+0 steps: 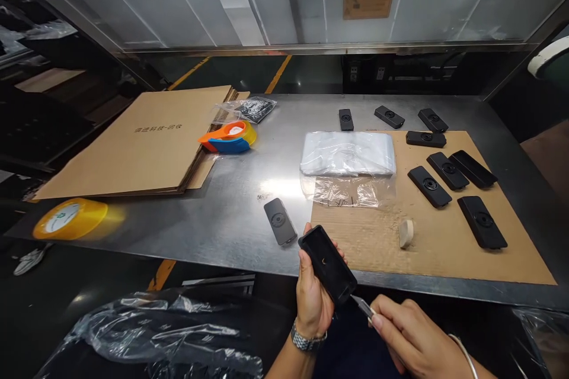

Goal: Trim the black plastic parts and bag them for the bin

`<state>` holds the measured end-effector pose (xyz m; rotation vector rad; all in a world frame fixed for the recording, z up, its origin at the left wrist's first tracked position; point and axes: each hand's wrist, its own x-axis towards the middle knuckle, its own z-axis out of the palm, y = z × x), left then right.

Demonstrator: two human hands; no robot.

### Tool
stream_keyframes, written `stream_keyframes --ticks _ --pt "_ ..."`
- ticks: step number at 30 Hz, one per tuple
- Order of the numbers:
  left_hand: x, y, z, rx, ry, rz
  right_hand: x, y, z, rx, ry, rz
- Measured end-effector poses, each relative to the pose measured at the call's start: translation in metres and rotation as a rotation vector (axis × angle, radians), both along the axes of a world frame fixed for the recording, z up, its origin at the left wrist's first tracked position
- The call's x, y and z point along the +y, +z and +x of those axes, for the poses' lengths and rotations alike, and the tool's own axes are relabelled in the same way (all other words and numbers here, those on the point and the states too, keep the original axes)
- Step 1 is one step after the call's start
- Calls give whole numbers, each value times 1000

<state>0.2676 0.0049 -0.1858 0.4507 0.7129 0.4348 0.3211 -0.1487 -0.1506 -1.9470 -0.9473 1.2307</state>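
Note:
My left hand (pixel 311 296) is closed around a black plastic housing (pixel 328 263), its hollow side facing up and tilted at the table's front edge. In my right hand (pixel 409 331) is a craft knife (pixel 362 306), pinched between thumb and fingers. The blade's tip is at the lower right corner of the housing; whether it touches the rim I cannot tell. Left of the housing, a dark grey housing (pixel 279 221) with a round recess lies on the metal table. A small beige block (pixel 406 233) sits on the cardboard sheet to the right.
Several black housings (pixel 482 222) lie on the cardboard sheet (pixel 444 263) and behind it. Clear plastic bags (pixel 347 153) are stacked at the middle. Flat cardboard (pixel 146 142), a tape dispenser (pixel 229 137) and a tape roll (pixel 69 219) occupy the left of the metal table (pixel 231 213).

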Motion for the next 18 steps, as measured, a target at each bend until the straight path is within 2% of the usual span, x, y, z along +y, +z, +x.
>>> stream_keyframes --ticks 10,18 --pt "1 7 -7 -3 62 44 16 3 -5 -50 77 -46" --pt "0 4 -10 -16 104 114 19 -1 -6 -158 105 -38"
